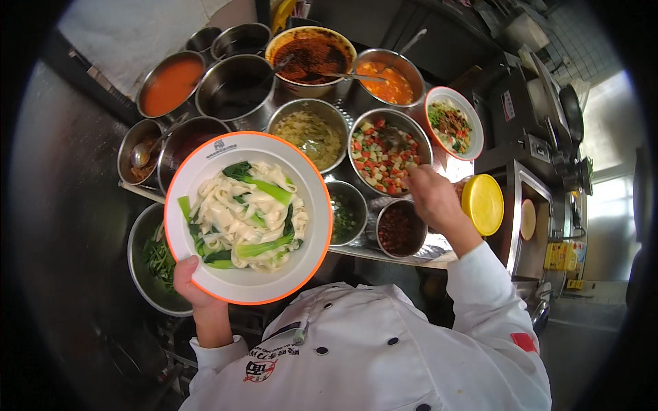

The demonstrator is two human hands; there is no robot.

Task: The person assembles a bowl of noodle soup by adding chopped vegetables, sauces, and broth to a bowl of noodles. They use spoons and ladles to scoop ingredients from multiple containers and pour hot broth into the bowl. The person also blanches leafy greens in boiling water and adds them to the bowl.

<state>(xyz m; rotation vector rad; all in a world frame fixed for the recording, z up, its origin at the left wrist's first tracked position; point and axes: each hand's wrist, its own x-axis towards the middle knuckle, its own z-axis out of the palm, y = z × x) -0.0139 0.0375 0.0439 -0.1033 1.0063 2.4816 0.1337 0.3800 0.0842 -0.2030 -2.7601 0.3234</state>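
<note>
**Op:** Nearest me is the white double-breasted chef's jacket (384, 356), at six o'clock. Above it my left hand (192, 284) has its fingers curled under the rim of the wide white bowl with an orange edge (312, 226), thumb on top, holding it at about nine o'clock, level over the counter.

**Spotter:** What's inside?

**Op:** Broad flat white noodles (233, 219) with green leafy stalks (264, 188), heaped in the middle.

**Spotter:** And the right hand?

**Op:** My right hand (432, 198) is at three o'clock, fingers bent downward over the edge of the steel bowl of diced red, green and pale vegetables (387, 154). Whether it pinches a spoon or anything else I cannot tell; its back hides the fingertips.

**Spotter:** Risks?

**Op:** One-handed grip at the rim: I judge a tilt could slide noodles out toward the steel pan of greens (154, 264) below. The small steel cup of dark red bits (399, 229) sits just under my right wrist, so a careless sleeve might tip it. A yellow lid (483, 203) lies just beside that wrist.
</note>
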